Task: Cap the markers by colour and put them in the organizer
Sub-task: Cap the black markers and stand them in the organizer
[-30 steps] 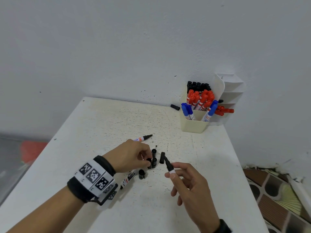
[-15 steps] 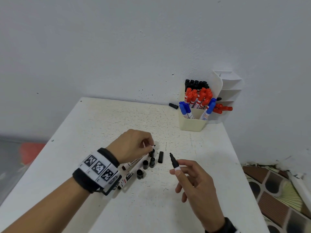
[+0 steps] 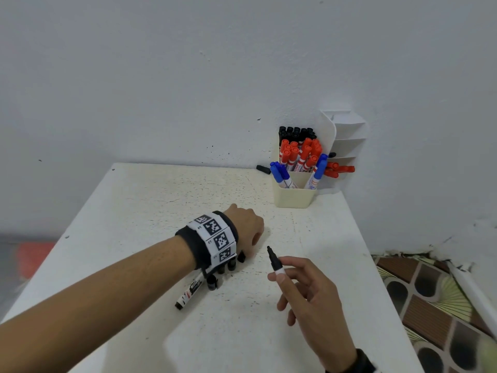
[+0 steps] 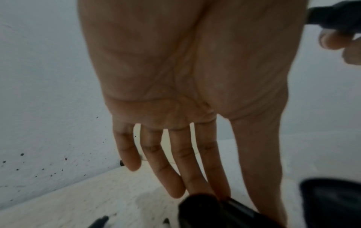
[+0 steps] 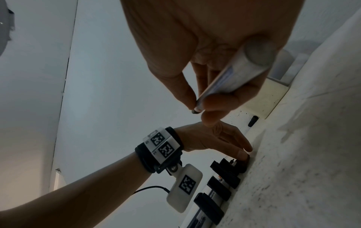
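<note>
My right hand (image 3: 279, 275) grips an uncapped black marker (image 3: 274, 261) above the table, tip pointing up and left; its white barrel (image 5: 234, 77) runs under the palm. My left hand (image 3: 244, 227) reaches down just left of it. In the right wrist view its thumb and index fingertip (image 5: 248, 149) meet on a black cap (image 5: 243, 165) lying on the table. The same cap (image 4: 199, 205) shows at the fingertips in the left wrist view. Several more loose black caps (image 3: 232, 265) lie under the left wrist. Another marker (image 3: 189, 293) lies beside them.
The cream organizer (image 3: 294, 197) stands at the back right, holding capped black, red and blue markers. A lone black cap (image 3: 263, 169) lies left of it by the wall. Red caps (image 3: 338, 169) lie behind it. The table's right edge (image 3: 376, 278) drops to a patterned floor.
My left hand has moved forward and to the right, past the cluster of caps, and lowered its fingertips onto one cap. The right hand has kept hold of the marker and shifted little.
</note>
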The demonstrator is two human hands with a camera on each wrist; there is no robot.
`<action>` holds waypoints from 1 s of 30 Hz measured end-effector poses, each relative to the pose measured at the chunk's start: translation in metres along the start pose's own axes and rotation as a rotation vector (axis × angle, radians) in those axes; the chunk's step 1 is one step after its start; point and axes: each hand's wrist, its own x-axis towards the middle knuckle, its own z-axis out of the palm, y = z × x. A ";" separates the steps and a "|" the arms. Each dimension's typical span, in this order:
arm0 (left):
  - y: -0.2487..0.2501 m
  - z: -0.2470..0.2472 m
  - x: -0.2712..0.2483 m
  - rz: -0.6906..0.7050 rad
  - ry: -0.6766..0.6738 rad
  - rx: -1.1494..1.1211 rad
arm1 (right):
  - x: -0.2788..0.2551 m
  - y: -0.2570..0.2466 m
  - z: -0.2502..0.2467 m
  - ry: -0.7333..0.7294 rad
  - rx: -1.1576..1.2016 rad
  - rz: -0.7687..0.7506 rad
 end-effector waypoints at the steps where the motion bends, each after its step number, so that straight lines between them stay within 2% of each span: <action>1: 0.000 0.002 -0.001 0.008 0.009 -0.017 | 0.000 0.001 0.000 -0.001 -0.001 0.000; 6: -0.006 0.003 -0.008 0.052 0.047 -0.250 | 0.000 0.001 0.000 -0.007 0.004 0.009; 9: -0.014 -0.010 -0.018 0.068 0.168 -0.462 | 0.001 0.001 0.001 -0.003 0.019 0.001; 11: -0.020 -0.020 -0.031 0.065 0.291 -0.721 | 0.001 0.000 0.001 0.006 0.034 -0.006; 13: -0.021 -0.025 -0.046 0.058 0.400 -1.077 | 0.001 -0.003 0.003 0.011 0.063 -0.006; 15: -0.021 -0.025 -0.060 0.055 0.449 -1.347 | 0.001 -0.006 0.006 -0.003 0.084 -0.003; 16: -0.021 -0.022 -0.066 0.056 0.457 -1.397 | 0.001 -0.007 0.008 -0.009 0.084 -0.003; 20: -0.024 -0.009 -0.078 0.074 0.439 -1.367 | 0.001 -0.009 0.012 -0.019 0.070 -0.018; 24: -0.022 -0.001 -0.084 0.151 0.356 -1.354 | 0.003 -0.011 0.017 -0.035 0.058 -0.048; 30: -0.026 0.000 -0.085 0.179 0.375 -1.353 | 0.007 -0.012 0.021 -0.031 0.056 -0.057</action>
